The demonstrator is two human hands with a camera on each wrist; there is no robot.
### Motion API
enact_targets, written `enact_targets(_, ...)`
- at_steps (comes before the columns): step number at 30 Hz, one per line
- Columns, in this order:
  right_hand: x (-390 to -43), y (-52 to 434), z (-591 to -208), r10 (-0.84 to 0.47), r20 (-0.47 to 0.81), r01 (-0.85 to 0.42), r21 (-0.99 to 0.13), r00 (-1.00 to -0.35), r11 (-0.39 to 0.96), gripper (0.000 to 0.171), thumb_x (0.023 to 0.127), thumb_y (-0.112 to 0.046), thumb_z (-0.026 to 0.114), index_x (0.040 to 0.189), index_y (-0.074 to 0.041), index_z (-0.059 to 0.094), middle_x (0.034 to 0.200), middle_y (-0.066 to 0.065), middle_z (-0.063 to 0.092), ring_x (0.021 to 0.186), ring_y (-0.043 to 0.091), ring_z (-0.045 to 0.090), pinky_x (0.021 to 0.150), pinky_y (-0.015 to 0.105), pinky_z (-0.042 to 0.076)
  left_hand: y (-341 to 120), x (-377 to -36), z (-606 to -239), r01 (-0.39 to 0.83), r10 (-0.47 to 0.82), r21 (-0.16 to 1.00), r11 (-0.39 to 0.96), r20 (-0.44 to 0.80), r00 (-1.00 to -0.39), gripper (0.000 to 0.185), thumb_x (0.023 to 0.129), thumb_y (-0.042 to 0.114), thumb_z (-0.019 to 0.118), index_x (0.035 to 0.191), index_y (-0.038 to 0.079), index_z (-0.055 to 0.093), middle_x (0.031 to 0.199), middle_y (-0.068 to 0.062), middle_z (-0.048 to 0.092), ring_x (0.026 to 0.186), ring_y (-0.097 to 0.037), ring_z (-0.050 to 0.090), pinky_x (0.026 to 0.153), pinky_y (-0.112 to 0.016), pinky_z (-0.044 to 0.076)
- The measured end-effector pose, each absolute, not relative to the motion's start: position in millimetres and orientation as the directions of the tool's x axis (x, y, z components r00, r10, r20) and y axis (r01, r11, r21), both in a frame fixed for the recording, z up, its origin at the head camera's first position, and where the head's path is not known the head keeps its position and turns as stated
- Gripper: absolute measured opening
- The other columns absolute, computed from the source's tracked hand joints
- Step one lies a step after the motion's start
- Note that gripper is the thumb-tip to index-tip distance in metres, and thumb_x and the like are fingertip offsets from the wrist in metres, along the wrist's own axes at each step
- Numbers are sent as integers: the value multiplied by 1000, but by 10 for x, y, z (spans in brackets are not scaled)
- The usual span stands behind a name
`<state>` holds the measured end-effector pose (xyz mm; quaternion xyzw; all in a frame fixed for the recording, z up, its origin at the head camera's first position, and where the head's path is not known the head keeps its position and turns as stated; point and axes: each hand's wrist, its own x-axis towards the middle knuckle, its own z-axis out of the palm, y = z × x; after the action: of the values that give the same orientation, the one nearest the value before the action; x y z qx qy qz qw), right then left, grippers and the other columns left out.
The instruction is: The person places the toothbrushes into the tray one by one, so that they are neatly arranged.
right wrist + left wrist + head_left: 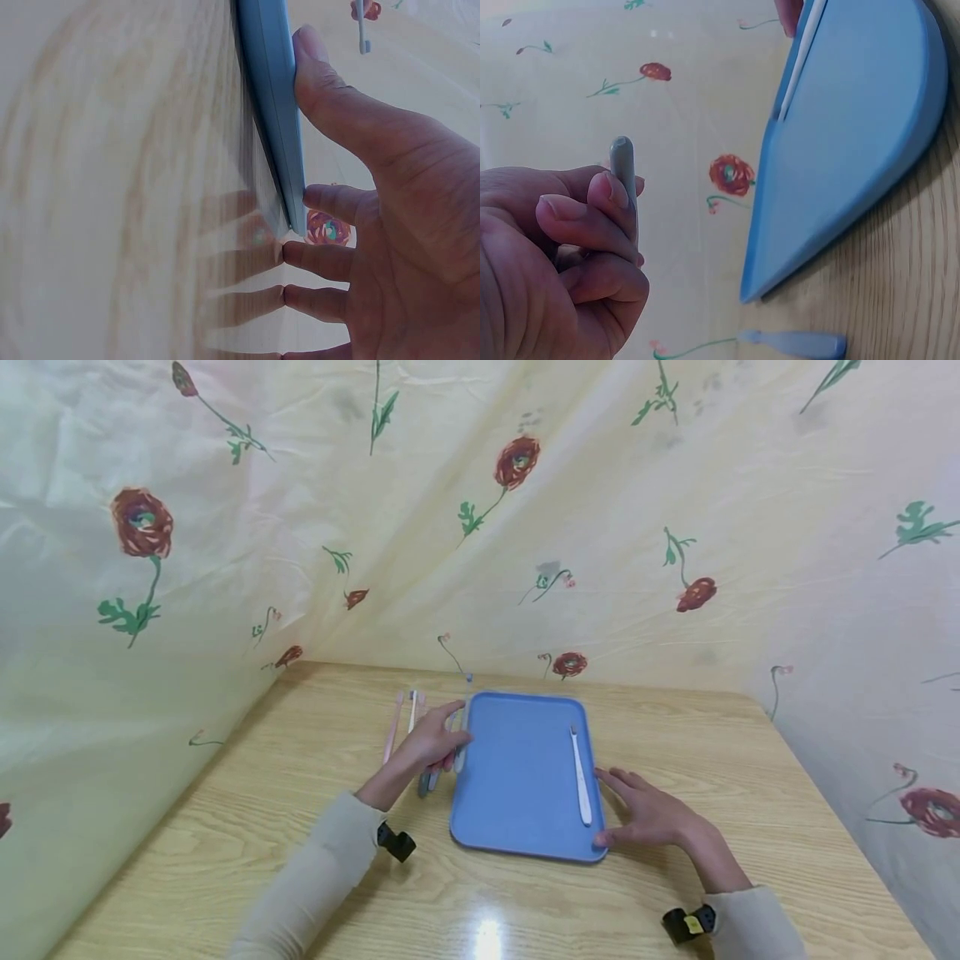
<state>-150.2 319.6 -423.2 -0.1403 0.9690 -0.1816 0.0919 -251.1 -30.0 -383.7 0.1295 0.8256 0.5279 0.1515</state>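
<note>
My left hand point(435, 737) pinches a pale grey-blue toothbrush point(622, 161) between thumb and fingers, beside the tray's left rim. In the head view its bristle end points away toward the back. The blue tray point(525, 768) lies flat on the table, with a white toothbrush point(581, 777) lengthwise along its right side. At the tray's right edge, my right hand point(648, 814) rests with fingers spread; its thumb point(319, 67) touches the rim and the fingertips meet the table. Under and beside my left hand lie several toothbrushes, including a pink one point(393, 727) and a white one point(412, 712).
The wooden table point(420, 893) reaches back to a flowered cloth point(420, 527), which also hangs along the left and right sides. A light blue toothbrush point(799, 343) lies on the table near the tray in the left wrist view.
</note>
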Motion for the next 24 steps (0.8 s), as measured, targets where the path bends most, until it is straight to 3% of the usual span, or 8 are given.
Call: enact_targets(24,-1487,3195,-4219,-299,-137,-229,-377,-944,897,111,72,-62,79,156,-7,32,156,35,31,142,60,29,101,75,39,297,-2417,-3927,37,472,932,361,-148,-869,70,96,11,62,158,16,30,50,-3,53,33,-11,42,32,-24,32)
